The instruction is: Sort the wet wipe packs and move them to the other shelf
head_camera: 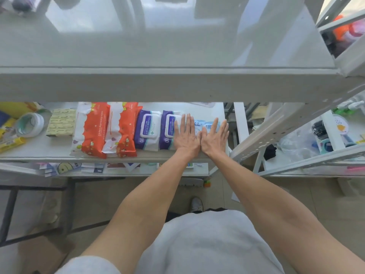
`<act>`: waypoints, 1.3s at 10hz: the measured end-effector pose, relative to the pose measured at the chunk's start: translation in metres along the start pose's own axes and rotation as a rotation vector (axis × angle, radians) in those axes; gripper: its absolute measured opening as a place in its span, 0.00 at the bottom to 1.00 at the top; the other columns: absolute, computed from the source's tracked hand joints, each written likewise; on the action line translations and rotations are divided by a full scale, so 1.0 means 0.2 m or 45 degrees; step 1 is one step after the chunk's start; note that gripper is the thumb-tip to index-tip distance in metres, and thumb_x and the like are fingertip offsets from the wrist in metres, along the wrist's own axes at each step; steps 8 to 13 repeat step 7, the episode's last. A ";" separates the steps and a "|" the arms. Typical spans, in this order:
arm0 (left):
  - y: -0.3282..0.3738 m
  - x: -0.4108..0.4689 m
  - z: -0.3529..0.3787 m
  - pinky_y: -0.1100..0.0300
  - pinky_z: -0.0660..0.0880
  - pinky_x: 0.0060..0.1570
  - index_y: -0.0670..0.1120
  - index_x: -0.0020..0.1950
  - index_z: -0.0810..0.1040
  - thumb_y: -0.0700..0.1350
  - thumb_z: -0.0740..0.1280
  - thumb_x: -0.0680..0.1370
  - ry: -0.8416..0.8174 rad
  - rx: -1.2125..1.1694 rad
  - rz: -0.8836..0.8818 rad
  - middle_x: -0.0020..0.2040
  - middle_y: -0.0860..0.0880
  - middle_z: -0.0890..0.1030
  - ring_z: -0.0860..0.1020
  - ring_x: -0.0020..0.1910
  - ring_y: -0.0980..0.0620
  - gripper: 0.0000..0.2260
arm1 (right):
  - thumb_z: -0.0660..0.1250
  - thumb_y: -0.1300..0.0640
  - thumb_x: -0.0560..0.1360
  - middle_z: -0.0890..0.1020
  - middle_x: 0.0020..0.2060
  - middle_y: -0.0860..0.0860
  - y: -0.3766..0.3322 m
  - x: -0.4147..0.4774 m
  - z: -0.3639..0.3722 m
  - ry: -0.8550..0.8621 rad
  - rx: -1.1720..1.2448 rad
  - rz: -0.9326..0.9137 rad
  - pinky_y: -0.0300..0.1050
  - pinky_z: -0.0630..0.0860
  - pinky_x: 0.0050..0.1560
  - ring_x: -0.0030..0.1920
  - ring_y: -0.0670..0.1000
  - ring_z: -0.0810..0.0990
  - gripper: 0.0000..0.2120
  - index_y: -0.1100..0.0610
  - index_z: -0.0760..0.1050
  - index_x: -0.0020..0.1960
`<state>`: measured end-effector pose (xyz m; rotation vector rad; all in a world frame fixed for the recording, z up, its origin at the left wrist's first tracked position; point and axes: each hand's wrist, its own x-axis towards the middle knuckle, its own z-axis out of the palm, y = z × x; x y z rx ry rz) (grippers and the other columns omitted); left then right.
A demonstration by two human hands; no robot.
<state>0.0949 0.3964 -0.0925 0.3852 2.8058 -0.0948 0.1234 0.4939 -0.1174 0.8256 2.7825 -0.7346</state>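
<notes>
Head view: a white shelf (39, 151) stocked in a row.
Beige floor tiles (94, 198) are seen nearest. Pale blue packs (198, 124) at the shelf's right end are pressed by the left hand (186, 138) and right hand (215, 139), fingers straight, nothing grasped. Purple packs (148, 131) and orange packs (92, 129) are ranged leftward. A glossy upper shelf (158, 46) is seen beyond.

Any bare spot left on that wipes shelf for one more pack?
Yes: a strip behind the purple packs and blue packs, toward the back edge, and a front patch before the tape roll and beige box. From the orange packs to the left hand and right hand, it's crowded.
</notes>
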 end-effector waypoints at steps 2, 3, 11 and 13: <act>-0.02 -0.02 0.01 0.45 0.33 0.79 0.43 0.82 0.35 0.54 0.40 0.86 0.075 -0.035 0.188 0.83 0.46 0.35 0.35 0.82 0.48 0.28 | 0.47 0.45 0.86 0.40 0.81 0.64 0.01 0.02 -0.04 0.034 0.048 0.109 0.56 0.40 0.81 0.82 0.60 0.38 0.33 0.62 0.39 0.83; -0.08 -0.08 0.04 0.49 0.34 0.80 0.44 0.83 0.39 0.53 0.42 0.86 0.046 -0.059 0.421 0.84 0.45 0.39 0.37 0.82 0.49 0.28 | 0.47 0.46 0.87 0.42 0.81 0.64 0.00 0.02 -0.02 0.059 0.026 0.116 0.55 0.42 0.81 0.82 0.61 0.40 0.32 0.61 0.41 0.83; -0.13 -0.18 0.03 0.47 0.36 0.80 0.43 0.83 0.39 0.49 0.47 0.86 0.069 -0.139 0.354 0.84 0.43 0.40 0.38 0.82 0.46 0.29 | 0.49 0.43 0.85 0.38 0.81 0.65 -0.07 -0.07 -0.08 -0.022 -0.008 0.237 0.58 0.39 0.81 0.81 0.63 0.37 0.36 0.59 0.37 0.83; -0.13 -0.18 0.03 0.47 0.36 0.80 0.43 0.83 0.39 0.49 0.47 0.86 0.069 -0.139 0.354 0.84 0.43 0.40 0.38 0.82 0.46 0.29 | 0.49 0.43 0.85 0.38 0.81 0.65 -0.07 -0.07 -0.08 -0.022 -0.008 0.237 0.58 0.39 0.81 0.81 0.63 0.37 0.36 0.59 0.37 0.83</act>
